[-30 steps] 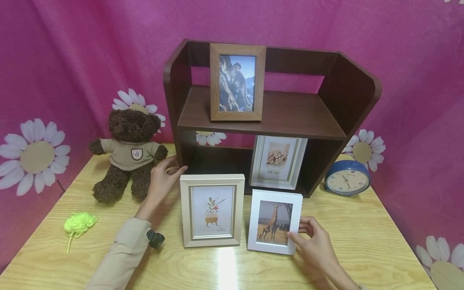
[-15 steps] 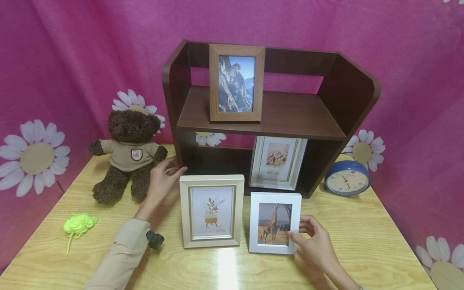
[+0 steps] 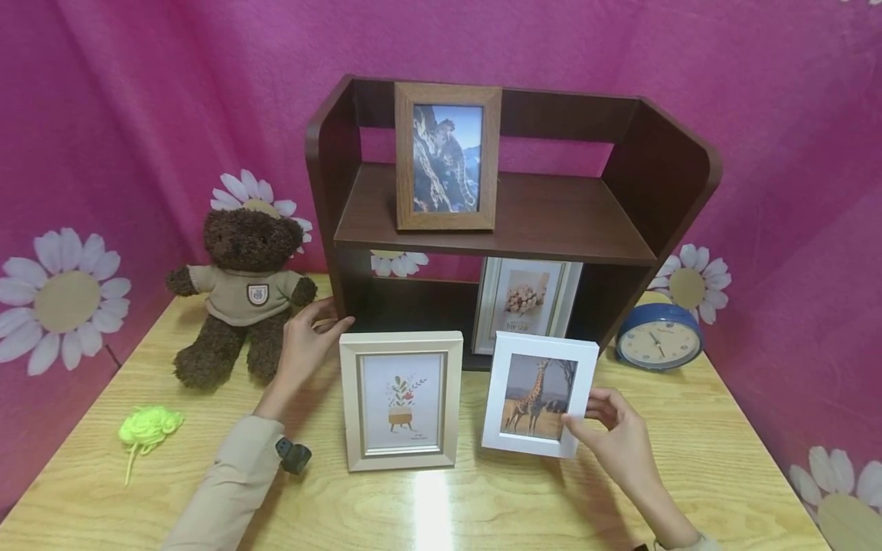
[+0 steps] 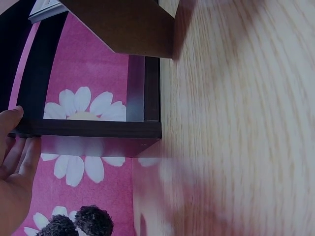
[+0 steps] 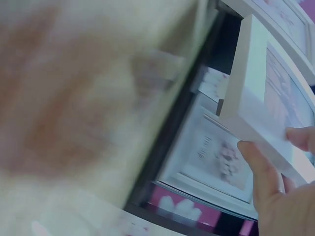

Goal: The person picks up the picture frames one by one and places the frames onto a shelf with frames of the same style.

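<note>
My right hand (image 3: 616, 440) pinches the right edge of a white photo frame (image 3: 539, 394) with a giraffe picture, thumb in front and fingers behind. Slightly tilted, the frame hangs above the table before the shelf. In the right wrist view, thumb and fingertips press on the white frame (image 5: 253, 83). My left hand (image 3: 303, 348) grips the left side panel of the dark brown shelf (image 3: 551, 218); the left wrist view has its thumb and fingers on either side of that panel (image 4: 93, 129). A cream frame (image 3: 351, 405) with a plant print stands between the hands.
A wooden frame (image 3: 448, 222) with a leopard picture stands on the upper shelf. Below, a silvery frame (image 3: 513, 306) leans at the right. A teddy bear (image 3: 244, 298) and green yarn (image 3: 148, 427) are at left, a blue clock (image 3: 660, 338) at right.
My right hand has lifted the white giraffe frame off the table, up and to the right, and its tilt has changed. The left hand keeps its hold on the shelf panel.
</note>
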The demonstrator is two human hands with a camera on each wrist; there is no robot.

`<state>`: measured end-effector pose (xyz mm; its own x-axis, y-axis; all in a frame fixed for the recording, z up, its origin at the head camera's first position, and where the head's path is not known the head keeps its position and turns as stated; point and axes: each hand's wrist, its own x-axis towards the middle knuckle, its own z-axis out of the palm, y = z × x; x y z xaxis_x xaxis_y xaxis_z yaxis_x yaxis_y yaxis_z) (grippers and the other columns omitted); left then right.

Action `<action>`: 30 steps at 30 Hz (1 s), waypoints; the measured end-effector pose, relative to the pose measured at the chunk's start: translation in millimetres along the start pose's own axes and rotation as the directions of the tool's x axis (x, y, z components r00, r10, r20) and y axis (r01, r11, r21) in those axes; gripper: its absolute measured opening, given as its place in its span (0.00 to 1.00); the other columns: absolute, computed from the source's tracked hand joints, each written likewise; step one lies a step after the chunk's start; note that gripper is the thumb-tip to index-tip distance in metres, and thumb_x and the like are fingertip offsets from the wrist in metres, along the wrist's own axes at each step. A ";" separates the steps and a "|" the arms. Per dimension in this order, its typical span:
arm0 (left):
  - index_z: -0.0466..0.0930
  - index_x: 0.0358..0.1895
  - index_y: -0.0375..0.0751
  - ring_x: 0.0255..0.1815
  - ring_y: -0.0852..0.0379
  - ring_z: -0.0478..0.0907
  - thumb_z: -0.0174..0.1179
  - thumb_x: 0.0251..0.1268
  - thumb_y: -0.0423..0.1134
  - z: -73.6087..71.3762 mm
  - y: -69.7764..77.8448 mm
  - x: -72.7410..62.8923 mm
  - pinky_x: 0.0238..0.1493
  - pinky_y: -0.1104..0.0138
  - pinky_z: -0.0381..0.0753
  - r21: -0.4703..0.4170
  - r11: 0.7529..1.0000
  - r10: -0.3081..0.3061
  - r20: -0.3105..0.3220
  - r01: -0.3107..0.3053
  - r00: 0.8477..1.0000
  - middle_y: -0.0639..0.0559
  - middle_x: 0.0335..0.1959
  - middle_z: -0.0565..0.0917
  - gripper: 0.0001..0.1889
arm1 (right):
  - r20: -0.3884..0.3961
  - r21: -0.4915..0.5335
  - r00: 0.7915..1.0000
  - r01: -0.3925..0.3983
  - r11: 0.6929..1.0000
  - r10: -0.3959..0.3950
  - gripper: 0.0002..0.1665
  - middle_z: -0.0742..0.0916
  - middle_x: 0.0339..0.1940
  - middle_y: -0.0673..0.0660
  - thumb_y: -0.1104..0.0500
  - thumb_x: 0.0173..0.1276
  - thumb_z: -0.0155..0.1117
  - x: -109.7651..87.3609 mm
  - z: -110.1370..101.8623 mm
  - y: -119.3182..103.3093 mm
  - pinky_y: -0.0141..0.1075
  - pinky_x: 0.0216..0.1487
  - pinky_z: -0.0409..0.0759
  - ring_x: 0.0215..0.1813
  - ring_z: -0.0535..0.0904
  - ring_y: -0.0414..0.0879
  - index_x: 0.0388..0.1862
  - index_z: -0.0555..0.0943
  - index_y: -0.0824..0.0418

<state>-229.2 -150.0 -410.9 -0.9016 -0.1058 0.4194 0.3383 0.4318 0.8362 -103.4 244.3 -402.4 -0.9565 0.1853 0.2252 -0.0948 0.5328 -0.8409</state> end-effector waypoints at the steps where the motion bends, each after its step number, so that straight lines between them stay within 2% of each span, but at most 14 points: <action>1: 0.78 0.50 0.26 0.46 0.41 0.81 0.68 0.55 0.28 -0.1 -0.3 0.2 0.48 0.63 0.85 -0.001 1.000 -0.001 0.000 0.001 1.000 0.33 0.44 0.82 0.19 | -0.004 -0.010 1.000 0.003 1.000 -0.003 0.23 0.86 0.35 0.58 0.69 0.52 0.73 1.8 -2.0 -2.3 0.10 0.47 0.72 0.35 0.77 0.27 0.46 0.76 0.71; 7: 0.78 0.51 0.26 0.46 0.42 0.81 0.67 0.55 0.27 -0.6 -0.5 0.2 0.48 0.63 0.84 -0.017 1.000 -0.002 -0.004 0.002 1.000 0.33 0.44 0.82 0.19 | -0.035 -0.041 0.999 0.028 0.999 -0.029 0.22 0.82 0.31 0.39 0.68 0.53 0.74 12.1 -15.0 -18.2 0.11 0.48 0.72 0.35 0.77 0.26 0.46 0.76 0.70; 14: 0.77 0.51 0.25 0.47 0.41 0.81 0.67 0.55 0.27 0.5 -0.3 -0.5 0.49 0.61 0.84 -0.036 0.999 -0.018 -0.003 0.018 1.000 0.32 0.45 0.82 0.19 | -0.064 -0.036 0.995 0.076 0.996 -0.078 0.23 0.79 0.31 0.31 0.68 0.54 0.73 21.7 -29.6 -40.0 0.12 0.49 0.73 0.37 0.76 0.24 0.48 0.75 0.72; 19: 0.77 0.51 0.25 0.47 0.40 0.81 0.67 0.55 0.28 0.7 1.0 -2.0 0.49 0.58 0.84 -0.017 0.999 -0.032 0.002 0.032 0.999 0.32 0.45 0.82 0.20 | -0.068 -0.030 0.993 0.094 0.995 -0.096 0.24 0.79 0.32 0.31 0.69 0.55 0.72 27.6 -41.8 -55.6 0.12 0.46 0.74 0.37 0.77 0.25 0.49 0.74 0.71; 23: 0.77 0.51 0.25 0.46 0.41 0.82 0.67 0.55 0.29 0.1 1.6 -3.2 0.47 0.60 0.85 0.007 0.999 -0.039 -0.006 0.039 0.999 0.32 0.44 0.82 0.20 | -0.080 -0.020 0.991 0.110 0.994 -0.111 0.22 0.80 0.33 0.33 0.69 0.55 0.72 33.7 -52.3 -68.8 0.13 0.44 0.76 0.37 0.77 0.25 0.48 0.74 0.68; 27: 0.78 0.50 0.25 0.45 0.40 0.82 0.68 0.54 0.28 0.4 0.8 -2.7 0.45 0.64 0.85 -0.001 1.000 -0.025 -0.012 0.025 1.000 0.32 0.44 0.82 0.19 | -0.113 0.082 0.984 0.150 0.985 -0.140 0.21 0.83 0.32 0.36 0.72 0.53 0.71 40.5 -62.0 -81.5 0.15 0.41 0.78 0.36 0.79 0.28 0.43 0.77 0.58; 30: 0.78 0.49 0.25 0.45 0.40 0.82 0.68 0.54 0.27 0.6 0.4 -1.3 0.44 0.68 0.85 -0.015 1.000 -0.009 -0.018 0.008 1.000 0.32 0.43 0.82 0.18 | -0.117 0.216 0.982 0.173 0.961 -0.150 0.22 0.84 0.31 0.40 0.75 0.52 0.70 45.8 -68.6 -89.9 0.16 0.40 0.80 0.35 0.80 0.30 0.41 0.77 0.54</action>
<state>-228.1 -149.1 -411.4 -0.8993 -0.1260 0.4187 0.3348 0.4176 0.8447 -119.8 261.6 -282.8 -0.8925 0.1983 0.4051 -0.3160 0.3659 -0.8753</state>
